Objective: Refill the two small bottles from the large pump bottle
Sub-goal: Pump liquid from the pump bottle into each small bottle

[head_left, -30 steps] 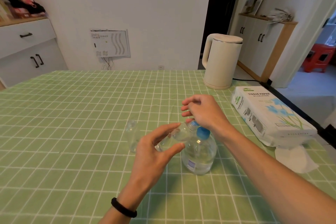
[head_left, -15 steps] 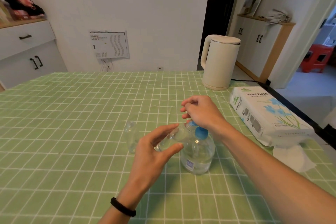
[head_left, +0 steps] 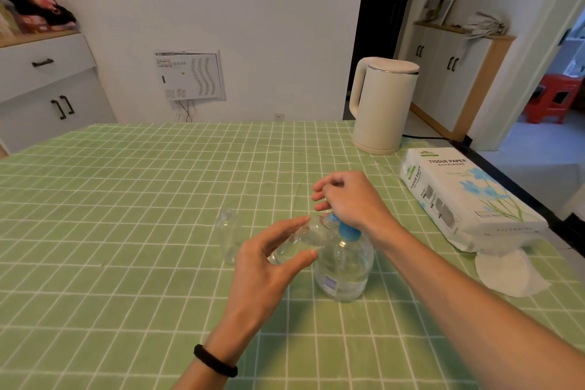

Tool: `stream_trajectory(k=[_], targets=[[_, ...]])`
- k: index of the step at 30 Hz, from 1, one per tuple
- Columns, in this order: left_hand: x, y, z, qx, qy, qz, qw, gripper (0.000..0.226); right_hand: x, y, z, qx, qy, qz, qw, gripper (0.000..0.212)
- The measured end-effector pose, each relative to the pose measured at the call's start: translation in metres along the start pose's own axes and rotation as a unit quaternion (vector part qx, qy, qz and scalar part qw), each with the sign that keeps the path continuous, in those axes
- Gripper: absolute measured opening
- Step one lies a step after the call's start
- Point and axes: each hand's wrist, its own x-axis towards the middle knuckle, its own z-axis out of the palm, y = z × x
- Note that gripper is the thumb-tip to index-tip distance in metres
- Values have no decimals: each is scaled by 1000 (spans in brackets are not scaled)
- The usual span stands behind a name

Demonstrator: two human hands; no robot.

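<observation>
The large clear pump bottle [head_left: 343,269] with a blue pump head stands on the green checked tablecloth [head_left: 126,231]. My left hand [head_left: 269,266] holds a small clear bottle [head_left: 300,239], tilted with its mouth up against the pump spout. My right hand [head_left: 348,199] rests on top of the blue pump, fingers curled over it. The pump head is mostly hidden under that hand. A second small clear bottle [head_left: 228,236] stands upright on the cloth just left of my left hand.
A cream electric kettle [head_left: 381,104] stands at the table's far right. A tissue paper pack [head_left: 465,196] lies along the right edge, with a loose white tissue [head_left: 509,272] in front of it. White cabinets stand at the left and back right.
Both hands and the bottles keep almost the same pose; the view has only shifted slightly.
</observation>
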Motion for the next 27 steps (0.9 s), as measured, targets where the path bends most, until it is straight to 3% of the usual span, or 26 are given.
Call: stream_trajectory(k=[11, 27], targets=[[4, 5, 0, 4, 2, 6, 1000, 47, 4, -9, -6, -1, 9, -21, 1000, 21], [1, -2, 0, 3, -3, 1, 1000, 49, 4, 1, 1, 4, 9, -12, 1000, 30]])
